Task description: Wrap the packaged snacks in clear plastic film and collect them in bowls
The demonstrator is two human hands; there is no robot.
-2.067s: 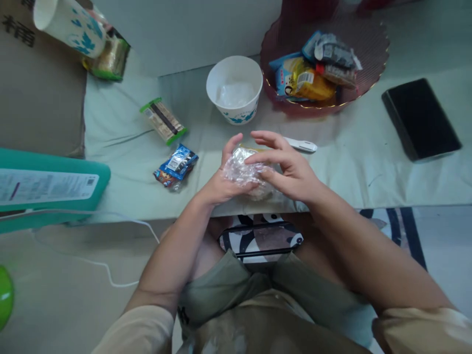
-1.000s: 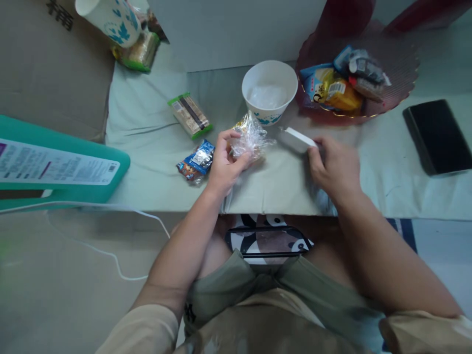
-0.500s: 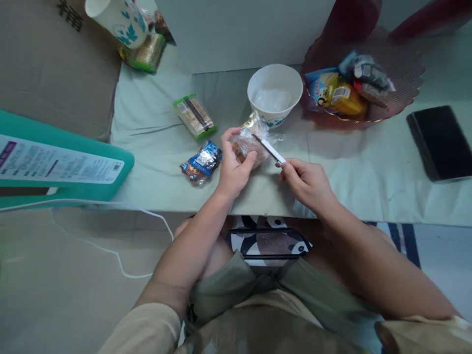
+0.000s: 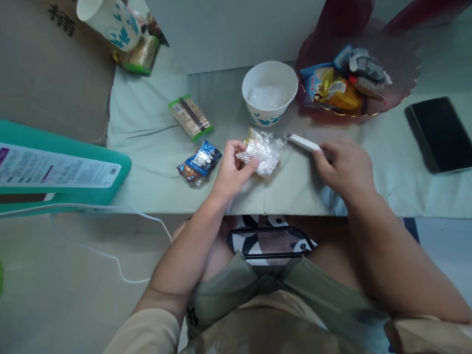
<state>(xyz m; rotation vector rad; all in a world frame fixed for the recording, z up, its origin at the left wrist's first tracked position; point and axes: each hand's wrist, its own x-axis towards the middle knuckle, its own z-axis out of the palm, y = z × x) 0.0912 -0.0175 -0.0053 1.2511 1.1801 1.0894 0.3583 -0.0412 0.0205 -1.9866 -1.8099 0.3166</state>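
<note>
Pulled back from the plastic wrapper (image 4: 266,153), the right hand (image 4: 348,167) is closed round a white cutter (image 4: 304,143), with open tablecloth (image 4: 391,184) beyond; the left hand (image 4: 233,171) pinches the wrapper, crumpled, clear and shiny, between cup (image 4: 266,118) and table edge (image 4: 276,212).

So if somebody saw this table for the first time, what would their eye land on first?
Probably the shiny, crinkled clear-plastic packet in the left hand near the middle, with a slim white tool, perhaps a cutter, in the right hand, its tip near the packet. Next might be the gold-rimmed pinkish bowl of snack packets at the upper right, then the big teal container at the left edge.
</note>
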